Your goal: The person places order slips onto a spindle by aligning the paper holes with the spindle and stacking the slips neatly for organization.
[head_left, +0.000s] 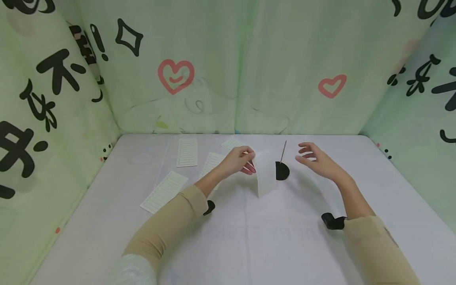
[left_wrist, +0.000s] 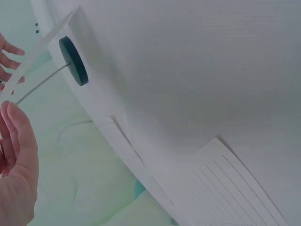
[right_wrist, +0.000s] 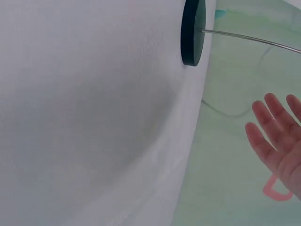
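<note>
My left hand (head_left: pixel 238 161) pinches a white paper slip (head_left: pixel 266 178) by its upper left edge and holds it upright over the table. Just right of the slip stands a bill spike (head_left: pixel 283 171), a thin metal rod rising from a round black base; the slip overlaps part of that base in the head view. In the left wrist view, the slip (left_wrist: pixel 42 44) is seen nearly edge-on beside the spike (left_wrist: pixel 74 61). My right hand (head_left: pixel 320 162) hovers to the right of the rod, fingers relaxed and holding nothing. Its spread fingers (right_wrist: pixel 268 125) show apart from the rod in the right wrist view.
Several lined paper slips lie on the left of the white-covered table (head_left: pixel 285 253): one slip (head_left: pixel 187 152) at the back, another slip (head_left: pixel 164 192) nearer, others partly behind my left arm. Green printed curtains (head_left: pixel 285 59) enclose the back and sides. Black wrist devices (head_left: pixel 333 221) hang under both sleeves.
</note>
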Action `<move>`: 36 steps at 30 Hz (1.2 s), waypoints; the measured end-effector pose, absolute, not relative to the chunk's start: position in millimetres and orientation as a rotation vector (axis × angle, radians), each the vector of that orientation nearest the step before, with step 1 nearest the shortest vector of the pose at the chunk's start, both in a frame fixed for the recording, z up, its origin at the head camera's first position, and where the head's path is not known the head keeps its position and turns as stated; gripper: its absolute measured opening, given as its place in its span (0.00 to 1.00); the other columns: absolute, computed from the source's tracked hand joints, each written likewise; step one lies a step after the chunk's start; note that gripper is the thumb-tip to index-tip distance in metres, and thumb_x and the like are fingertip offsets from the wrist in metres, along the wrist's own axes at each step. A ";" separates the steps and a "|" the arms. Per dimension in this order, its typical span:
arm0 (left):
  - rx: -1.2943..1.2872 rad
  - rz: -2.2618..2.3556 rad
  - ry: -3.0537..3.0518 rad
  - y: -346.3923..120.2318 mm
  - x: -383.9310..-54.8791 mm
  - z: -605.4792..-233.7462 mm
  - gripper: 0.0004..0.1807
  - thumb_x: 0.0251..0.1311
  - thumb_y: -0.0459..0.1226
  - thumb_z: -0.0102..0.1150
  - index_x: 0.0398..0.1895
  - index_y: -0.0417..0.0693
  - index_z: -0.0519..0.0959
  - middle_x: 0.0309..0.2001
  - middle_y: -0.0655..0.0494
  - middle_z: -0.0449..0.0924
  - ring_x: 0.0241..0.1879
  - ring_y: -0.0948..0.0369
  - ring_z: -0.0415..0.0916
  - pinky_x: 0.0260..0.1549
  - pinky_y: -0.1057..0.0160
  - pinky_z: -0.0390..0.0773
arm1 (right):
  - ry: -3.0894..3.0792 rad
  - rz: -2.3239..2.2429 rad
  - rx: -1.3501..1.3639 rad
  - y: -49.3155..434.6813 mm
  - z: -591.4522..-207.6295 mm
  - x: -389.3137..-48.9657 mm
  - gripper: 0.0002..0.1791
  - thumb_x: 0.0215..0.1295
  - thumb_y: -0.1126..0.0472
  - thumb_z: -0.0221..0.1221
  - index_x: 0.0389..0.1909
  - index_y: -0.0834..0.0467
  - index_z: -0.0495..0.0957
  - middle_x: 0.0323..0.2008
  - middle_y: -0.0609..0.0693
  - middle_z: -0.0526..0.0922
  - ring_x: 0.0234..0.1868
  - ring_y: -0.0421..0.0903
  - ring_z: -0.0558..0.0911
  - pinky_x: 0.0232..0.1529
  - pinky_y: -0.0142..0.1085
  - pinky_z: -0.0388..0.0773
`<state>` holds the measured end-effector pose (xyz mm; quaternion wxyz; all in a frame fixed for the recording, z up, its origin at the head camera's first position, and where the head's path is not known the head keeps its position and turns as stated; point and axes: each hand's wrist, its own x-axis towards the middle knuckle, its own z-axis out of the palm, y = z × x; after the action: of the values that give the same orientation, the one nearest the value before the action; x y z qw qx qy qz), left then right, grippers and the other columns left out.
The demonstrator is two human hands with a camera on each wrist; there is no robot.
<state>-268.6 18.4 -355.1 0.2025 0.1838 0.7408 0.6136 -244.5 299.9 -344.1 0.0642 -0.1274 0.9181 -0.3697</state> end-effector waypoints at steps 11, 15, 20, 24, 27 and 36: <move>0.533 1.818 1.878 42.9 -277.9 -337.8 0.10 0.70 0.37 0.41 0.42 0.39 0.69 0.33 0.47 0.77 0.32 0.56 0.80 0.34 0.60 0.80 | 2.397 -1.551 -0.261 292.0 -345.2 -236.2 0.32 0.70 0.49 0.45 0.65 0.66 0.54 0.59 0.61 0.63 0.52 0.45 0.71 0.48 0.31 0.73; 0.506 1.862 1.859 51.5 -281.7 -333.2 0.12 0.70 0.39 0.41 0.46 0.38 0.68 0.35 0.46 0.76 0.37 0.51 0.80 0.35 0.60 0.79 | 2.344 -1.572 -0.243 294.0 -345.8 -234.9 0.34 0.70 0.49 0.44 0.65 0.70 0.51 0.55 0.54 0.65 0.48 0.39 0.72 0.46 0.28 0.72; 0.465 1.929 1.836 59.8 -287.7 -329.2 0.13 0.69 0.38 0.41 0.49 0.37 0.68 0.36 0.46 0.75 0.42 0.46 0.78 0.35 0.60 0.79 | 2.329 -1.594 -0.228 298.7 -346.3 -234.1 0.32 0.70 0.51 0.46 0.63 0.71 0.54 0.46 0.45 0.71 0.44 0.39 0.75 0.44 0.31 0.74; 0.443 1.939 1.866 64.9 -290.8 -325.9 0.13 0.69 0.38 0.42 0.47 0.38 0.68 0.37 0.46 0.76 0.41 0.46 0.78 0.34 0.61 0.80 | 2.347 -1.643 -0.202 303.5 -345.6 -233.7 0.29 0.68 0.53 0.50 0.59 0.71 0.60 0.42 0.40 0.75 0.41 0.37 0.76 0.42 0.29 0.75; 0.426 1.930 1.891 69.4 -293.8 -325.1 0.12 0.68 0.39 0.44 0.47 0.39 0.70 0.39 0.41 0.78 0.40 0.47 0.79 0.33 0.61 0.80 | 2.381 -1.679 -0.156 308.3 -342.8 -232.8 0.26 0.67 0.53 0.51 0.55 0.70 0.63 0.38 0.37 0.78 0.38 0.36 0.77 0.41 0.28 0.75; 0.352 1.885 2.020 85.9 -303.1 -323.0 0.11 0.66 0.38 0.48 0.42 0.39 0.74 0.39 0.39 0.79 0.24 0.60 0.78 0.28 0.64 0.79 | 2.469 -1.633 0.070 323.0 -329.2 -231.0 0.24 0.62 0.47 0.55 0.50 0.62 0.70 0.33 0.33 0.77 0.34 0.34 0.77 0.38 0.26 0.74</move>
<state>-303.1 85.9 -323.0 0.1774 0.1245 0.7138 0.6660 -231.0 323.0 -329.2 0.0902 0.0235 0.8305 -0.5492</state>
